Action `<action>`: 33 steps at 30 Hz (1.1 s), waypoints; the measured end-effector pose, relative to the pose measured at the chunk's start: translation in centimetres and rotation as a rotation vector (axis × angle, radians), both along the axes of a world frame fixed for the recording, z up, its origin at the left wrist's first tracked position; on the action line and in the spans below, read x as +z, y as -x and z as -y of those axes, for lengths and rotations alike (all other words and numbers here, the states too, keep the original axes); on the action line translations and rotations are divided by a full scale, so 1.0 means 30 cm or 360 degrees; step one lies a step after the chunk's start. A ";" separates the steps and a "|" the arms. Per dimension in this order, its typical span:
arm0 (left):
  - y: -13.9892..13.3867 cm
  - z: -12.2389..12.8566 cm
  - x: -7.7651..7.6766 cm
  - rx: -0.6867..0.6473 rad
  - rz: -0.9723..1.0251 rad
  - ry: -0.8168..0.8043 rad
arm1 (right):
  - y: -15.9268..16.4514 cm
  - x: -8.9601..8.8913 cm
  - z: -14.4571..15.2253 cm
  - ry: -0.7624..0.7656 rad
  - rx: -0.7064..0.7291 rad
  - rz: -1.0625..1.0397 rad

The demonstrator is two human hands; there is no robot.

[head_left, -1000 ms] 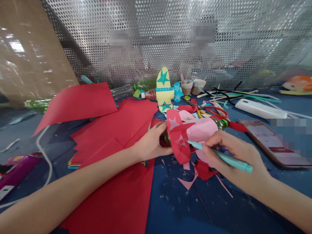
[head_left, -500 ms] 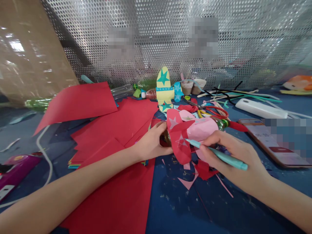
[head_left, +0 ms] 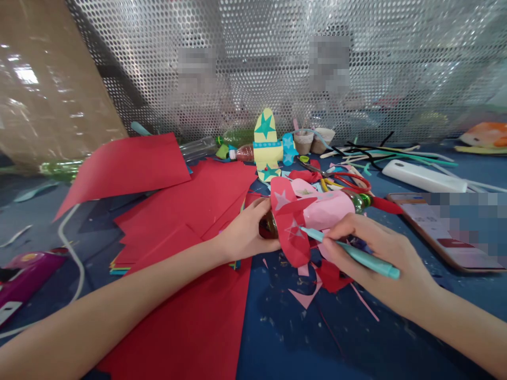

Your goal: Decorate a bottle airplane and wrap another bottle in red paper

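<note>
My left hand (head_left: 249, 232) grips the end of a plastic bottle (head_left: 269, 226) wrapped in pink paper (head_left: 328, 210). Red paper pieces (head_left: 295, 250) with silver star outlines stand out from the bottle near my fingers. A light teal marker pen (head_left: 368, 260) is pinched in my right hand (head_left: 380, 250). Its tip is on or very close to the lower star, which has a silvery outline. At the far end of the bottle, its green cap (head_left: 365, 200) points right, beside a red strip. Part of the bottle is hidden by the paper and my hands.
Red paper sheets (head_left: 190, 198) lie left. A yellow paper-trimmed bottle craft (head_left: 266, 150) stands behind, near red-handled scissors (head_left: 352, 181) and two small cups (head_left: 304, 141). On the right are a phone (head_left: 443, 232) and a white device (head_left: 425, 177); left, a purple tool (head_left: 29, 277).
The pen and my right hand have shifted very slightly to the left over the lower star. My left hand and the bottle stay in place.
</note>
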State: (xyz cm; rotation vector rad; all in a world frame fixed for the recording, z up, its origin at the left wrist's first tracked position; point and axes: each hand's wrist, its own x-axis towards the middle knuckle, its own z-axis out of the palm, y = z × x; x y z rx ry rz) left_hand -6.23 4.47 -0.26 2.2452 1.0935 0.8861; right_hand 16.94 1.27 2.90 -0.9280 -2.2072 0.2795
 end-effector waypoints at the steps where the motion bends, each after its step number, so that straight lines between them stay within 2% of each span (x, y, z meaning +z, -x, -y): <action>1: 0.000 0.000 -0.001 -0.0001 0.0005 -0.0002 | 0.001 0.000 0.000 0.0006 -0.0001 0.0003; 33: 0.002 -0.002 -0.007 0.0003 0.0021 -0.0012 | 0.004 0.002 -0.002 -0.0035 -0.0002 -0.0023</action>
